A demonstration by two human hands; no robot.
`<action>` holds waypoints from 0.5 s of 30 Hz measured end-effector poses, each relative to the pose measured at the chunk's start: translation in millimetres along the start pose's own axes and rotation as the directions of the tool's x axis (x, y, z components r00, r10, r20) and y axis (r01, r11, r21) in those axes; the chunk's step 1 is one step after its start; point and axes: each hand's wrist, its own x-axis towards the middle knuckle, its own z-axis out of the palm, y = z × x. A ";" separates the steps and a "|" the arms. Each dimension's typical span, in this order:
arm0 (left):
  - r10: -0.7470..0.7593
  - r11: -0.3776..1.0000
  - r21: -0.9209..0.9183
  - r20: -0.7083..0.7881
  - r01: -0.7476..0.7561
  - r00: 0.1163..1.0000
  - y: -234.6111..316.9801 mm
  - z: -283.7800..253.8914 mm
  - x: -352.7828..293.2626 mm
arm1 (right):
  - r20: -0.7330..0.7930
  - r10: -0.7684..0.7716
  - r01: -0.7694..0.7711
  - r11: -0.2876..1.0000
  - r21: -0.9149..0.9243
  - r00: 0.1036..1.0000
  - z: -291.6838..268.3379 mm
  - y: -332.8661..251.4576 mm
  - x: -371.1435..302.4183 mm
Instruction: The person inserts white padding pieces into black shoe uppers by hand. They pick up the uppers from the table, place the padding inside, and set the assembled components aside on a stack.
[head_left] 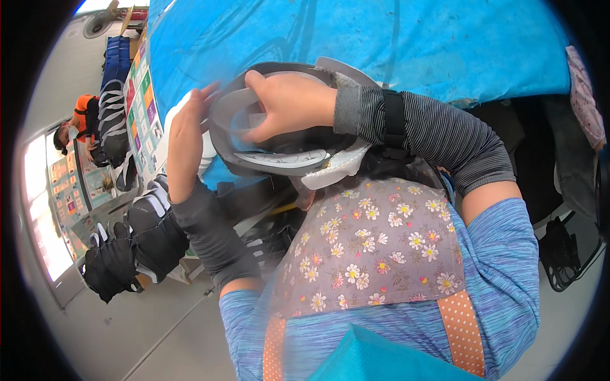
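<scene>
We take the dark grey band as our landmark: it forms a loop between the blue cover on its far side and the flowered apron on its near side, long axis running roughly left to right. We see the right hand inside it, come in from its right, fingers bent toward a pale grey strip in its left end; we cannot tell whether they grasp it. The strip lies left of those fingertips, so the right is the nearer hand to it. The left hand, blurred, stands just beside the band's left end, fingers extended and unclenched, contact unclear to us
</scene>
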 end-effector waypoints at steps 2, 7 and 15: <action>-0.134 0.967 -0.230 -0.101 0.108 0.986 2.2 3.9 -3.5 | -0.012 -0.017 0.017 1.000 -0.023 1.000 0.6 -1.1 -1.2; -0.160 0.967 -0.208 -0.035 0.149 0.987 -0.5 -2.1 -1.6 | -0.032 -0.029 0.029 1.000 -0.012 0.999 3.1 -2.3 -2.9; -0.167 0.957 -0.251 -0.081 0.142 0.983 1.2 4.7 -3.4 | -0.040 -0.025 0.028 0.998 0.063 0.999 9.6 -1.0 -4.3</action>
